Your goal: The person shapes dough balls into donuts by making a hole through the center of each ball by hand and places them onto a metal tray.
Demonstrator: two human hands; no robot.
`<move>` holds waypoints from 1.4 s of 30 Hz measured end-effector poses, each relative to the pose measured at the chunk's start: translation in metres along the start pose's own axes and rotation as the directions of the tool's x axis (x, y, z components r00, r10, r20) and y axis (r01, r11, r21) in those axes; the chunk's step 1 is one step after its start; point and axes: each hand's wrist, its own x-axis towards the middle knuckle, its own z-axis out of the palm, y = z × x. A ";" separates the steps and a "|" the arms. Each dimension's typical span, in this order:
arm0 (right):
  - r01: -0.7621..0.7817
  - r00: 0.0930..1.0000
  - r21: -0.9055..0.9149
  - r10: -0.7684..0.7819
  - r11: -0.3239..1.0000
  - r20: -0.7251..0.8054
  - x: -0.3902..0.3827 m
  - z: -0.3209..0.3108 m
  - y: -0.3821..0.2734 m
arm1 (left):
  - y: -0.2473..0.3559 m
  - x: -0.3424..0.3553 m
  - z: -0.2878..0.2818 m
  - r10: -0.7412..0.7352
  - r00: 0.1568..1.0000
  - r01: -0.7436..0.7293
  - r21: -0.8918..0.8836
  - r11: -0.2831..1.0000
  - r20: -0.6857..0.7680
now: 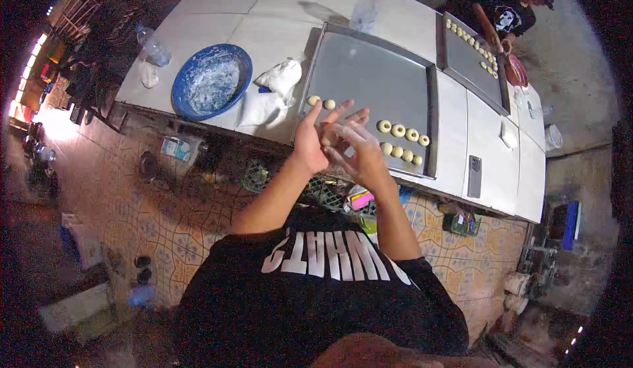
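Left hand (311, 142) and right hand (361, 154) overlap, grip and contents unclear. Dough pieces (398, 131) just right of them on tray (372, 68); low sideways sweep could dent those.

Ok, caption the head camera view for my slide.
Left hand and right hand close together by a grey rectangular metal tray bearing small pale round dough pieces.

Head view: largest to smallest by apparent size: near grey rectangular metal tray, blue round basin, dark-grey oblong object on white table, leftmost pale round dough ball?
1. Near grey rectangular metal tray
2. Blue round basin
3. Dark-grey oblong object
4. Leftmost pale round dough ball
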 end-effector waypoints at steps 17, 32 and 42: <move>0.074 0.997 -0.402 -0.080 0.913 0.003 0.012 0.024 -0.058 | 0.046 -0.021 0.005 0.089 0.993 -0.092 0.029 0.995 0.074; 0.101 0.993 -0.429 -0.119 0.898 -0.016 0.021 0.044 -0.081 | 0.058 -0.037 -0.007 0.037 0.971 -0.016 -0.089 0.996 0.236; 0.125 0.989 -0.462 -0.148 0.878 -0.012 0.025 0.055 -0.097 | 0.055 -0.047 -0.004 0.075 0.976 -0.042 -0.162 0.986 0.206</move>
